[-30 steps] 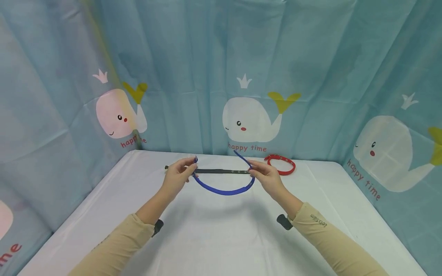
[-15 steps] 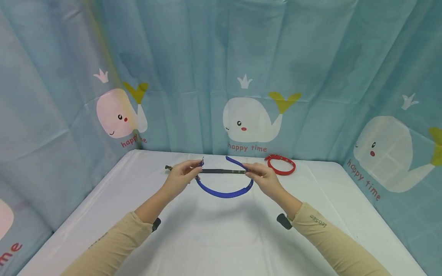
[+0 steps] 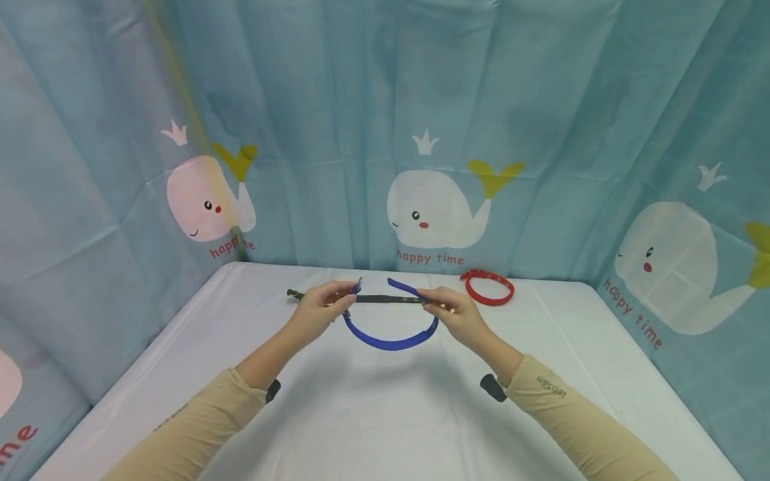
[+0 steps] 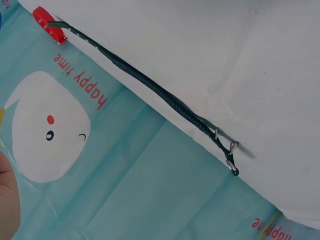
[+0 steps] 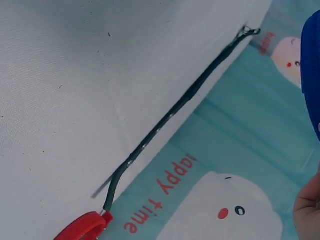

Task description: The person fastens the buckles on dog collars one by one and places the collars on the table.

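A blue buckle collar (image 3: 391, 345) hangs in a downward bow between both hands, held above the table. My left hand (image 3: 319, 308) pinches its buckle end, where a metal piece (image 3: 359, 282) shows above the fingers. The strap end is pinched by my right hand (image 3: 460, 312), and its free tip (image 3: 400, 286) points left toward the buckle; the two ends are apart. Only a blue part of the collar (image 5: 311, 70) appears at the edge of the right wrist view. The fingertips partly hide the strap on both sides.
Behind the hands, a dark green collar (image 4: 165, 92) lies stretched out along the table's back edge, with metal rings at its left end. A red collar (image 3: 499, 300), closed in a loop, lies to its right. A whale-print curtain (image 3: 337, 200) stands behind the white table (image 3: 385, 414).
Both hands have drawn closer together and slightly lower. The free tip has swung down and left toward the buckle, while the buckle end has shifted right.
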The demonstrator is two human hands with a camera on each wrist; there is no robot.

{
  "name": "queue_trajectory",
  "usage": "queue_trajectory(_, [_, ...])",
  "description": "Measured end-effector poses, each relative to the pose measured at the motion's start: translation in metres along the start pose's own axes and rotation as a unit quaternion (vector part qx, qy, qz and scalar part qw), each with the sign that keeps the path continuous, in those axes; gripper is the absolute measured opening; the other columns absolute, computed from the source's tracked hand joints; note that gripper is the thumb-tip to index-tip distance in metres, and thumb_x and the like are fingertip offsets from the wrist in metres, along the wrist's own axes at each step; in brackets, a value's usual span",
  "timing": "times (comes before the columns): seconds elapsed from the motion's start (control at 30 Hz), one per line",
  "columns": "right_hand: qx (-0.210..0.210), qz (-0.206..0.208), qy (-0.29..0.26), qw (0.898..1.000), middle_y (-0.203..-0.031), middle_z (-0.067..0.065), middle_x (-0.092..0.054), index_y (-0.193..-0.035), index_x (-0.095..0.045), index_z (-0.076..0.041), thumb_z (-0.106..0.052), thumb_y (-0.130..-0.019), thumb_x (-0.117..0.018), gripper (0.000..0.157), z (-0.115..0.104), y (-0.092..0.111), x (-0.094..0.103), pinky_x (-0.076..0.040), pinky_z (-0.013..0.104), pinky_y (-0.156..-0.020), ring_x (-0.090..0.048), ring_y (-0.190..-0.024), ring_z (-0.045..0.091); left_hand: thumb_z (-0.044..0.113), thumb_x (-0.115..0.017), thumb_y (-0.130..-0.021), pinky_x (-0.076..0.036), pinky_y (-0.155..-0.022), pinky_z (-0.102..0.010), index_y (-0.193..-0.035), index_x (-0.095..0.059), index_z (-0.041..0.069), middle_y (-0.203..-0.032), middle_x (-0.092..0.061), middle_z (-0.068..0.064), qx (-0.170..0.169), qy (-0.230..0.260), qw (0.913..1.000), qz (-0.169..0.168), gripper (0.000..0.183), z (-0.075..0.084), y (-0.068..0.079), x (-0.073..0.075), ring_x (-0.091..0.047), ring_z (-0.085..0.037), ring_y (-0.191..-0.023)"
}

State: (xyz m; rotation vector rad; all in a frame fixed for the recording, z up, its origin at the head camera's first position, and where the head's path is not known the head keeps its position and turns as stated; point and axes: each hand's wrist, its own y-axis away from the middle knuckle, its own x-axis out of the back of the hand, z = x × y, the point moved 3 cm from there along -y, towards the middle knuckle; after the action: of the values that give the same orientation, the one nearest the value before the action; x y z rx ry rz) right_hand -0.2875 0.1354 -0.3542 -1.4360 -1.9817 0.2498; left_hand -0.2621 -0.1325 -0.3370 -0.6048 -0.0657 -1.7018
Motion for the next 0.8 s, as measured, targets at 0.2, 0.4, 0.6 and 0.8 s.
queue_trajectory(0.2, [0.005,-0.008,0.008,1.0,-0.095,0.013,-0.068,-0.117,-0.069,0.001,0.002,-0.089,-0.066,0.028,-0.001,0.001,-0.001,-0.045,0.024,-0.069,-0.055,-0.082,0.017,0.013,-0.059,-0.098,-0.051,-0.075,-0.031,-0.126,-0.06,-0.002,-0.108,-0.064,-0.016,-0.009,-0.013,0.9998,-0.008,0.032,-0.001,0.0,-0.003,-0.059,-0.032,-0.094])
queue_trajectory(0.4, [0.013,-0.009,0.01,1.0,-0.093,0.008,-0.069,-0.115,-0.069,0.002,0.004,-0.089,-0.066,0.027,0.0,0.002,-0.003,-0.045,0.025,-0.068,-0.054,-0.08,0.014,0.013,-0.06,-0.097,-0.049,-0.073,-0.031,-0.125,-0.061,-0.003,-0.105,-0.064,-0.014,-0.024,-0.02,0.9993,-0.019,0.031,0.004,0.0,-0.005,-0.058,-0.024,-0.089])
queue_trajectory(0.6, [0.043,-0.011,0.017,0.999,-0.091,0.013,-0.069,-0.112,-0.067,0.008,0.009,-0.087,-0.065,0.025,-0.002,0.002,-0.005,-0.045,0.025,-0.066,-0.055,-0.078,0.016,0.013,-0.06,-0.097,-0.047,-0.07,-0.03,-0.123,-0.063,-0.002,-0.102,-0.065,-0.011,-0.029,-0.028,0.9989,-0.023,0.03,0.005,0.0,-0.008,-0.055,-0.021,-0.086])
queue_trajectory(0.8, [0.06,-0.024,0.011,0.998,-0.09,0.01,-0.069,-0.112,-0.068,0.007,0.01,-0.087,-0.065,0.025,-0.005,0.003,-0.006,-0.046,0.026,-0.066,-0.056,-0.078,0.015,0.012,-0.06,-0.097,-0.047,-0.073,-0.033,-0.121,-0.064,-0.001,-0.102,-0.066,-0.009,-0.032,-0.025,0.9986,-0.033,0.028,0.007,-0.001,-0.013,-0.056,-0.02,-0.087])
